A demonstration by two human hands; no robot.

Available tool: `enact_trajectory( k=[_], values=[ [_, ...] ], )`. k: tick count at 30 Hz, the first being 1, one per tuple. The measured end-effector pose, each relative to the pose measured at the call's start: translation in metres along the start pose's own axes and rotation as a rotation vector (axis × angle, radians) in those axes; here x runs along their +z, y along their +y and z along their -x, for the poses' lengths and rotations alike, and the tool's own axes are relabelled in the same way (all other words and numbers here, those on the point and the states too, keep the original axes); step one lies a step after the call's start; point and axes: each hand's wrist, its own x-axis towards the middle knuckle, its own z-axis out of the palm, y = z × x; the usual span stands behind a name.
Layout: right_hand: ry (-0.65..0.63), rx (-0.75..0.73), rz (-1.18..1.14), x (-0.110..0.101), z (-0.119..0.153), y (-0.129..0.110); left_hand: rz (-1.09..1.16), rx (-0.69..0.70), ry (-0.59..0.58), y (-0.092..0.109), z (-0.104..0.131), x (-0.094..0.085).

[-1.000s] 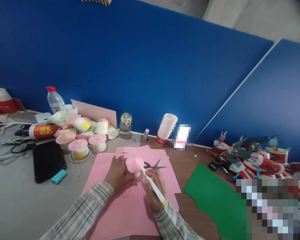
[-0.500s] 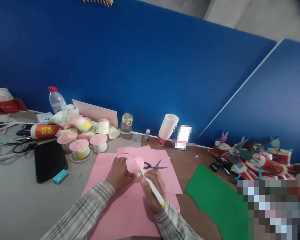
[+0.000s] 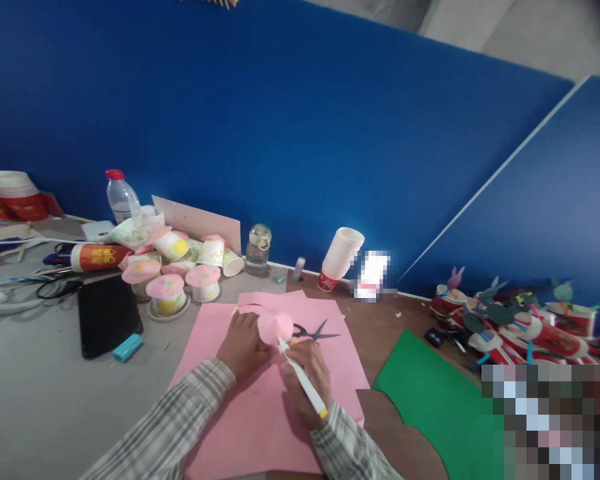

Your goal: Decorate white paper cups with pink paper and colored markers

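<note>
My left hand (image 3: 241, 347) is closed on a paper cup topped with a round pink paper cap (image 3: 275, 325); most of the cup is hidden behind fingers and cap. In my right hand (image 3: 320, 368) is a white marker with a yellow end (image 3: 305, 383), gripped like a pen. Its tip meets the lower part of the pink cap, or lies just in front of it. Both hands are above stacked pink paper sheets (image 3: 260, 433). Just beyond my right hand, black scissors (image 3: 323, 333) lie with their blades apart.
At left are several pink-topped cups (image 3: 166, 293), a black tablet-like device (image 3: 109, 317) and a turquoise marker cap (image 3: 128, 348). A glass jar (image 3: 258, 250) and stacked paper cups (image 3: 341, 257) stand at the back. Right lie green paper (image 3: 430, 393) and decorated red cups (image 3: 545, 327).
The view has shifted slightly, so the desk items appear a little further right. The marker tip has moved a little left and down on the pink cap. Both holds are kept.
</note>
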Motion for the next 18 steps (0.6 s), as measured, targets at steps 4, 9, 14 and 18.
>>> enact_trajectory(
  k=[4,9,14,18],
  values=[
    [-0.023,-0.021,-0.004,0.0013,0.0018,0.0017,0.003,-0.014,-0.013,0.0017,0.0003,-0.0017],
    [-0.049,-0.042,0.019,0.0032,0.0039,0.0034,0.013,-0.025,-0.035,0.0031,0.0004,-0.0041],
    [-0.057,-0.066,0.025,0.0044,0.0039,0.0046,0.021,-0.034,-0.054,0.0023,0.0004,-0.0041],
    [-0.069,-0.080,0.027,0.0043,0.0024,0.0051,0.022,-0.040,-0.064,0.0027,0.0005,-0.0045]
  ],
)
